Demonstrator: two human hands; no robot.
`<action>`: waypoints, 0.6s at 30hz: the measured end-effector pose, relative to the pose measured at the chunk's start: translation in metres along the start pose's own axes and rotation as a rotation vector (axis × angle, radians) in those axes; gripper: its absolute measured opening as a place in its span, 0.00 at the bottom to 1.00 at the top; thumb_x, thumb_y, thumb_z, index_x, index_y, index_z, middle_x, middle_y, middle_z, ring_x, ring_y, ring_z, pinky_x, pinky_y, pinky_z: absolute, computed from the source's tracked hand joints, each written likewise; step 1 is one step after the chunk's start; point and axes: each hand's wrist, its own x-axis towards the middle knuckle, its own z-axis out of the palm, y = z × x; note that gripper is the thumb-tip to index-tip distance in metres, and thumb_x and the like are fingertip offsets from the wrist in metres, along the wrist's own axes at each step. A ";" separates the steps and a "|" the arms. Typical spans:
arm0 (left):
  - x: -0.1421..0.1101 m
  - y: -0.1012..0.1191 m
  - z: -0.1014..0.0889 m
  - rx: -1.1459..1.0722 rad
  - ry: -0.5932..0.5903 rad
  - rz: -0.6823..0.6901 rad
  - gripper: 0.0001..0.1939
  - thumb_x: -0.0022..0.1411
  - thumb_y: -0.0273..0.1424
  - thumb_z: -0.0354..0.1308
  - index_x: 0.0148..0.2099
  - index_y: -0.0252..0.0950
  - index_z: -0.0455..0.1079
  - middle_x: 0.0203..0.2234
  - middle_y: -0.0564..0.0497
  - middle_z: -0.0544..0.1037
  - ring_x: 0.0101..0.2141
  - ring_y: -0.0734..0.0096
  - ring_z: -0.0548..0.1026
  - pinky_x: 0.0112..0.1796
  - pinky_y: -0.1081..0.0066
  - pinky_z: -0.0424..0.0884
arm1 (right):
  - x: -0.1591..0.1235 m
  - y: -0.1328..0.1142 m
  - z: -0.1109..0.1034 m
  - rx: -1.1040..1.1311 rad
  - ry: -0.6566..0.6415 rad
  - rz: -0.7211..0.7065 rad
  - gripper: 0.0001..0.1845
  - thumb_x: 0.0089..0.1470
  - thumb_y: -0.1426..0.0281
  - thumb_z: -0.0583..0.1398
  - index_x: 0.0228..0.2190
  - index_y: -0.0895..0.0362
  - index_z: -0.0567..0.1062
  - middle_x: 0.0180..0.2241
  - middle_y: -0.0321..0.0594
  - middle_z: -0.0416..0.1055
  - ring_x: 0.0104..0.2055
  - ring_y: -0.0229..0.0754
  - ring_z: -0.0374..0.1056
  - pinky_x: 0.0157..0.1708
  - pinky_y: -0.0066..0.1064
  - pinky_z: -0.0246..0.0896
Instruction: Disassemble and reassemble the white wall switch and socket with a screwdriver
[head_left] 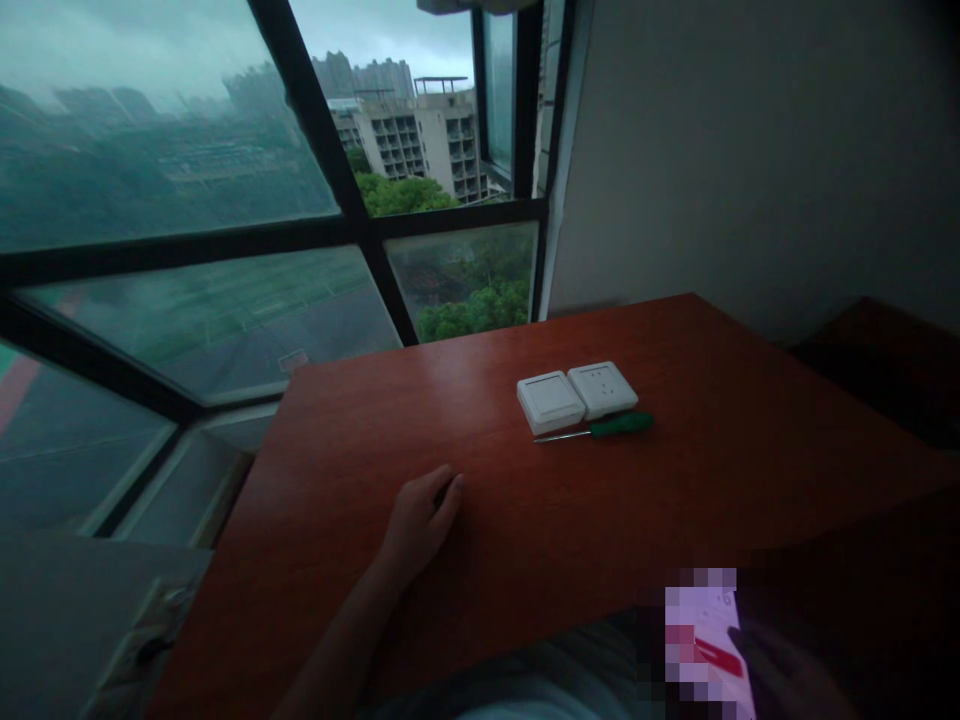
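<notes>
Left hand (421, 515) rests on the bench (480, 585), grip slack and empty; the shadowed right hand (795, 670) grasps a phone (709, 630) by the near edge, where a loosened hold could drop it.

Shadow and pixel blocks obscured a lit screen (716, 630) at the person's right hand (795, 670).
The bottom edge cropped the screen and the left forearm (337, 640), while darkness swallowed the right hand's outline, leaving its grip unclear. Marks on the screen were too small to read. The left hand (421, 515) hid some of its own curled fingertips. The top edge cut off a pale object (476, 5), and haze softened the distant towers (364, 78).
</notes>
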 end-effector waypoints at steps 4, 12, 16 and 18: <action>0.000 0.001 0.000 -0.003 -0.002 -0.004 0.17 0.67 0.37 0.45 0.25 0.37 0.57 0.18 0.56 0.64 0.21 0.74 0.63 0.25 0.74 0.55 | -0.002 -0.008 -0.002 0.055 -0.098 0.059 0.34 0.37 0.48 0.59 0.38 0.63 0.80 0.46 0.56 0.77 0.49 0.62 0.71 0.46 0.43 0.67; 0.000 0.001 0.000 -0.005 -0.006 0.000 0.16 0.66 0.36 0.45 0.25 0.38 0.56 0.19 0.56 0.63 0.22 0.74 0.63 0.25 0.73 0.54 | -0.001 -0.009 -0.004 -0.009 -0.105 0.076 0.33 0.40 0.49 0.57 0.38 0.62 0.79 0.45 0.55 0.77 0.48 0.61 0.72 0.46 0.44 0.67; 0.000 -0.001 0.001 -0.001 -0.007 0.001 0.17 0.66 0.36 0.45 0.25 0.37 0.56 0.19 0.56 0.63 0.21 0.74 0.63 0.25 0.73 0.54 | 0.003 0.001 -0.001 0.006 -0.090 0.051 0.30 0.43 0.50 0.57 0.38 0.61 0.80 0.45 0.54 0.77 0.49 0.60 0.72 0.46 0.43 0.68; 0.000 -0.002 0.001 0.001 -0.005 0.003 0.16 0.66 0.37 0.46 0.25 0.37 0.56 0.19 0.56 0.63 0.21 0.74 0.62 0.25 0.73 0.54 | 0.004 0.004 0.000 -0.047 -0.062 0.003 0.31 0.45 0.50 0.56 0.39 0.61 0.80 0.45 0.54 0.77 0.47 0.59 0.73 0.44 0.43 0.69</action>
